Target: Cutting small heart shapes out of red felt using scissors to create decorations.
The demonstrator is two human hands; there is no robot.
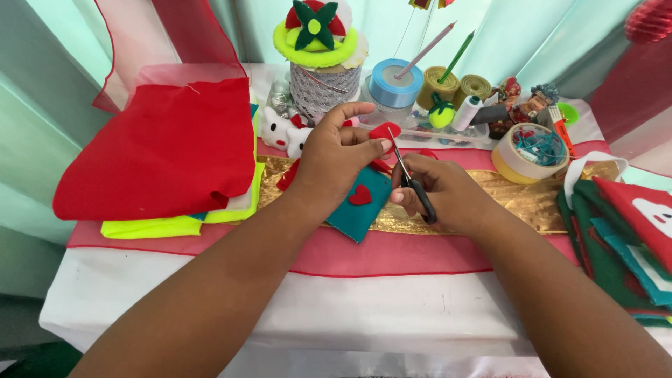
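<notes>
A small red felt cut-out (384, 130) is pinched between the thumb and fingertips of the left hand (334, 159), just above the centre of the view. A pair of small black-handled scissors (411, 180) is gripped in the right hand (448, 194), fingers closed through the handles; the blades are directed toward 11 o'clock and their tips meet the red cut-out. How far apart the blades stand cannot be told.

A teal felt piece bearing a red felt heart (360, 199) is located under the left hand, at 6 o'clock from the cut-out, on a gold ribbon strip (518, 199).

At 9 o'clock, a folded red felt sheet (157, 150) is stacked on neon yellow felt (150, 226). At 3 o'clock, a roll of tape holding blue clips (528, 150) is placed. At 12 o'clock, a spool of light blue ribbon (392, 82) is positioned.
</notes>
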